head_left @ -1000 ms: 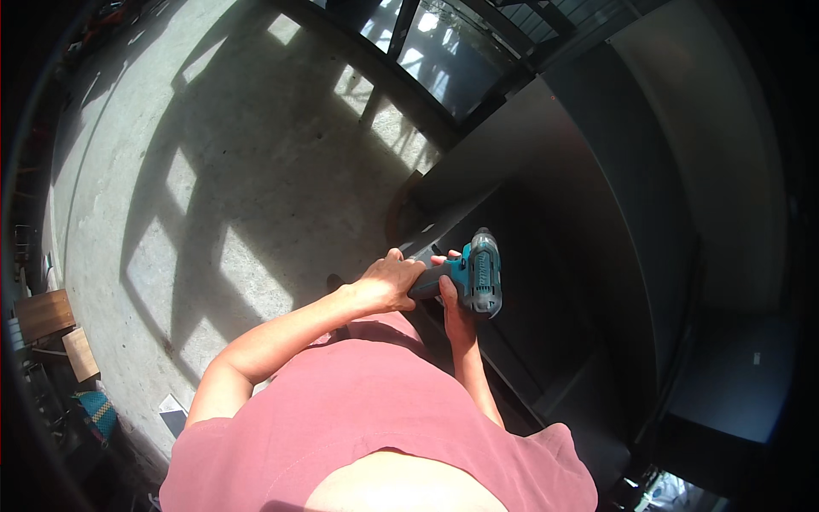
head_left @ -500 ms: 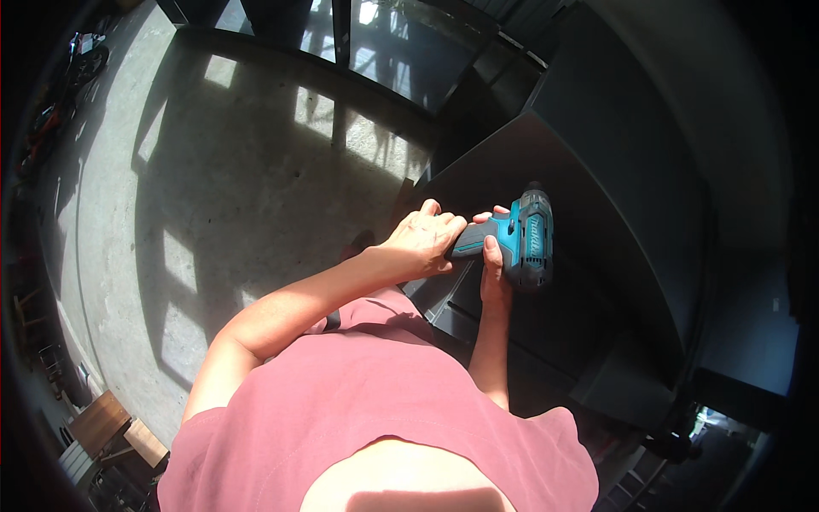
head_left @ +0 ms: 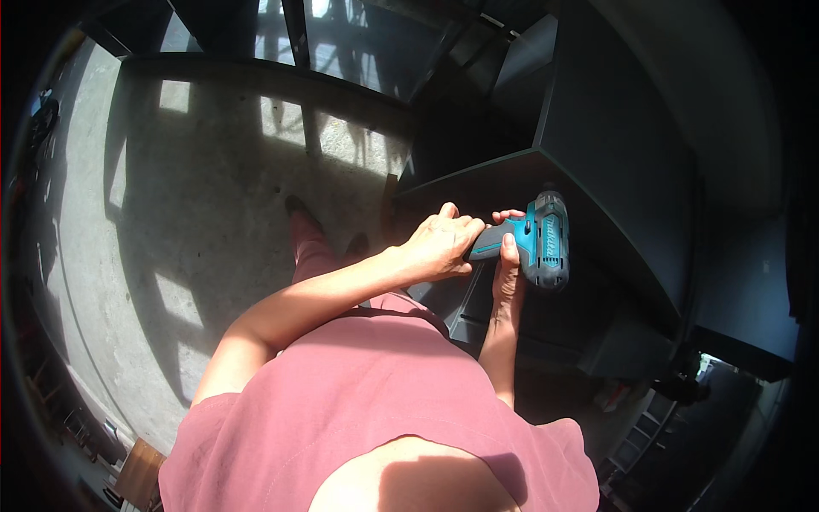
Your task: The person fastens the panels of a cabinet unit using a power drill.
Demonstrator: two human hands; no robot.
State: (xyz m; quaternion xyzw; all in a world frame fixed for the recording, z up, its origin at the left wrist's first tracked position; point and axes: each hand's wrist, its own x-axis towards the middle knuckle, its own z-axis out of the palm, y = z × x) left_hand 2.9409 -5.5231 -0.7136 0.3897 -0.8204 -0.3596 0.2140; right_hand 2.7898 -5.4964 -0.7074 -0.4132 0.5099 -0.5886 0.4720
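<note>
A teal and black cordless drill (head_left: pixel 548 243) is held in front of my body, its handle pointing left and its dark nose toward the far side. My left hand (head_left: pixel 442 246) is closed around the base end of the handle, hiding that end. Near the drill's body, my right hand (head_left: pixel 508 266) grips the upper handle, thumb on the near side and fingertips showing beyond it. Beneath the drill lies the dark panel of a cabinet-like piece (head_left: pixel 478 181); the tool appears to be held above it.
A tall dark panel (head_left: pixel 614 162) rises along the right. Sunlit patches mark the concrete floor (head_left: pixel 213 196) at left. Glazed panels (head_left: pixel 367 51) stand at the far side. A ladder (head_left: pixel 636 435) is at lower right, and a wooden piece (head_left: pixel 139 474) at lower left.
Both hands and the drill have shifted slightly right in view, the grip unchanged. The surroundings have moved in the picture, and a leg and foot now show at left.
</note>
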